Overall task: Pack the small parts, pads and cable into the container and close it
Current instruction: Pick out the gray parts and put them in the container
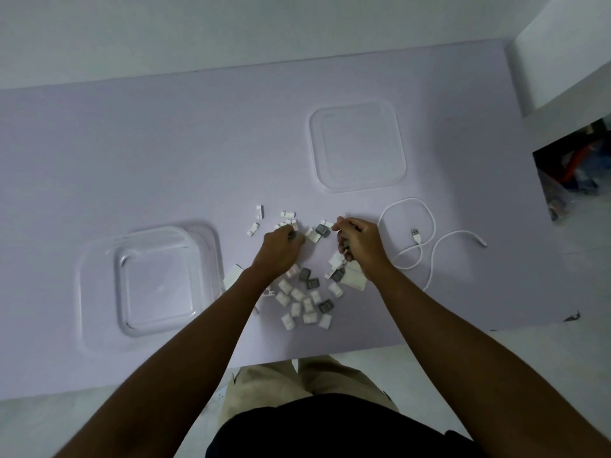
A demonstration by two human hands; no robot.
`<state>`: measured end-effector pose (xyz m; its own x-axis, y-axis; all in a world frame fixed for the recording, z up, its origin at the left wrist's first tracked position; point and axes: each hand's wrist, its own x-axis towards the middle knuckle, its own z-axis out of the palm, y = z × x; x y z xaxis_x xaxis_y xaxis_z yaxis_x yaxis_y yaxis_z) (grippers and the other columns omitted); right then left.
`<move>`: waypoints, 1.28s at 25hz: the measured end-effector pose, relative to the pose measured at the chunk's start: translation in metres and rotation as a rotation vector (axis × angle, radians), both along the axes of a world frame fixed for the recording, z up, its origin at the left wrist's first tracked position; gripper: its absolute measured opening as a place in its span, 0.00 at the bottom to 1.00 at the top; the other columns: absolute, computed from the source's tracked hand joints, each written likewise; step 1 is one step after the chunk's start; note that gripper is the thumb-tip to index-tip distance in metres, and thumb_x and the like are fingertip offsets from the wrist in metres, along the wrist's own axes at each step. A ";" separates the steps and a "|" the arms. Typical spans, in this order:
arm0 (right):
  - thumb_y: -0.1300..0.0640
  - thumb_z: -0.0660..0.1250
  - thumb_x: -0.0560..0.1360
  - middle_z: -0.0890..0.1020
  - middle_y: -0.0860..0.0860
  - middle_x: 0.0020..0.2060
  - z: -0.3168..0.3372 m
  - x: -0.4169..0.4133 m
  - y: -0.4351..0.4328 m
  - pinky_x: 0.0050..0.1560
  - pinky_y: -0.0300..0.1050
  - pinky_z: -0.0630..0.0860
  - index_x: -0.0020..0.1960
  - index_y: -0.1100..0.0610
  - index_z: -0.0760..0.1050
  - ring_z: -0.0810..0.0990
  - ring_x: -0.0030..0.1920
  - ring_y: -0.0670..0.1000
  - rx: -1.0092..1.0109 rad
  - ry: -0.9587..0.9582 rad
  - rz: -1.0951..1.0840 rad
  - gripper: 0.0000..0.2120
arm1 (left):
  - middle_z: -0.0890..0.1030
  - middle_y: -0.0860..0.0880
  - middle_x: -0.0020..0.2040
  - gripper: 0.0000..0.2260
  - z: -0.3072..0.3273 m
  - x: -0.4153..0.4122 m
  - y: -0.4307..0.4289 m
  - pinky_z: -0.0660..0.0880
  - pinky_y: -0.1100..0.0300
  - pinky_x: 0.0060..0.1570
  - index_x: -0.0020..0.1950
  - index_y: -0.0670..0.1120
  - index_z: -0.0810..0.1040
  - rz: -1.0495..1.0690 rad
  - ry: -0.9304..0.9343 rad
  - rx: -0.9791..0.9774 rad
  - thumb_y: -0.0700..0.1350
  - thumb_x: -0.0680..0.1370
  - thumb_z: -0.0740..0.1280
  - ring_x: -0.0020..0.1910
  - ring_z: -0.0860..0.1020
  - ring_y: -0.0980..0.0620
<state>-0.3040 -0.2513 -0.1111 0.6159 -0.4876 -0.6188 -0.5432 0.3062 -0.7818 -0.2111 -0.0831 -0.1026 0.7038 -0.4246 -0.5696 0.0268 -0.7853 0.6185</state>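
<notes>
Fingers: those of the left hand (281, 246) curl down around white small parts (297, 294) at the far side of the scatter. The right hand (360, 241) curls too, seemingly pinching a few pieces, though the grip is blurred.
Small parts: strewn on the lilac table (132, 143) between and near both wrists, mixed with grey pads (309, 280).
Container (99, 259): clear, uncovered, just left of the left forearm.
Lid (317, 143): flat on the table's far side, well apart from the container.
Cable (426, 259): white, loosely looped, right of the right hand.

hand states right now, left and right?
Left hand: fingers curled round small parts from the pile.
Right hand: fingers curled, also holding small parts; which ones cannot be told.
</notes>
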 end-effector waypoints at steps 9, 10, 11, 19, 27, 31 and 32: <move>0.47 0.61 0.80 0.75 0.51 0.33 0.026 0.019 0.032 0.24 0.39 0.59 0.38 0.54 0.75 0.72 0.30 0.48 0.600 -0.163 -0.193 0.16 | 0.74 0.41 0.31 0.11 0.065 0.022 0.072 0.58 0.64 0.24 0.41 0.37 0.78 0.420 0.338 -0.281 0.41 0.76 0.58 0.22 0.65 0.50; 0.48 0.61 0.80 0.75 0.51 0.33 0.032 0.027 0.044 0.24 0.38 0.59 0.38 0.54 0.74 0.72 0.29 0.48 0.597 -0.161 -0.170 0.15 | 0.75 0.40 0.31 0.12 0.067 0.026 0.092 0.61 0.64 0.23 0.38 0.37 0.77 0.367 0.209 -0.200 0.41 0.76 0.59 0.23 0.68 0.50; 0.48 0.62 0.80 0.75 0.50 0.32 0.038 0.037 0.061 0.24 0.38 0.59 0.37 0.54 0.74 0.71 0.29 0.48 0.587 -0.151 -0.136 0.15 | 0.76 0.39 0.31 0.14 0.069 0.029 0.117 0.65 0.62 0.24 0.36 0.36 0.74 0.299 0.056 -0.098 0.43 0.77 0.60 0.25 0.70 0.50; 0.51 0.65 0.79 0.75 0.55 0.30 0.081 0.094 0.240 0.26 0.41 0.63 0.36 0.58 0.75 0.72 0.27 0.52 0.385 -0.076 0.209 0.16 | 0.79 0.44 0.41 0.13 0.042 0.030 0.280 0.69 0.57 0.37 0.41 0.43 0.75 -0.285 -0.271 0.455 0.51 0.80 0.62 0.42 0.79 0.42; 0.54 0.61 0.80 0.77 0.55 0.30 0.046 0.109 0.340 0.25 0.40 0.68 0.36 0.59 0.74 0.74 0.27 0.51 0.039 0.141 0.223 0.16 | 0.78 0.41 0.57 0.12 -0.001 0.040 0.328 0.74 0.51 0.57 0.57 0.39 0.78 -0.709 -0.180 0.385 0.43 0.81 0.59 0.58 0.76 0.42; 0.54 0.60 0.81 0.78 0.55 0.32 0.025 0.102 0.346 0.24 0.38 0.68 0.37 0.60 0.75 0.76 0.29 0.51 -0.078 0.232 0.241 0.17 | 0.77 0.41 0.57 0.11 0.002 0.043 0.340 0.75 0.51 0.50 0.57 0.41 0.78 -0.881 -0.254 0.411 0.45 0.81 0.61 0.56 0.77 0.43; 0.54 0.60 0.81 0.78 0.55 0.32 0.022 0.099 0.346 0.24 0.38 0.68 0.37 0.60 0.76 0.76 0.29 0.51 -0.094 0.248 0.244 0.17 | 0.76 0.42 0.57 0.11 0.004 0.045 0.343 0.75 0.51 0.50 0.58 0.42 0.77 -0.909 -0.279 0.415 0.46 0.81 0.61 0.57 0.77 0.43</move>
<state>-0.2049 0.0949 -0.0886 0.5582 -0.4064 -0.7233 -0.7678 0.0772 -0.6360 -0.1659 0.2600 -0.0984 0.3451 -0.6689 -0.6584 -0.7854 -0.5899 0.1877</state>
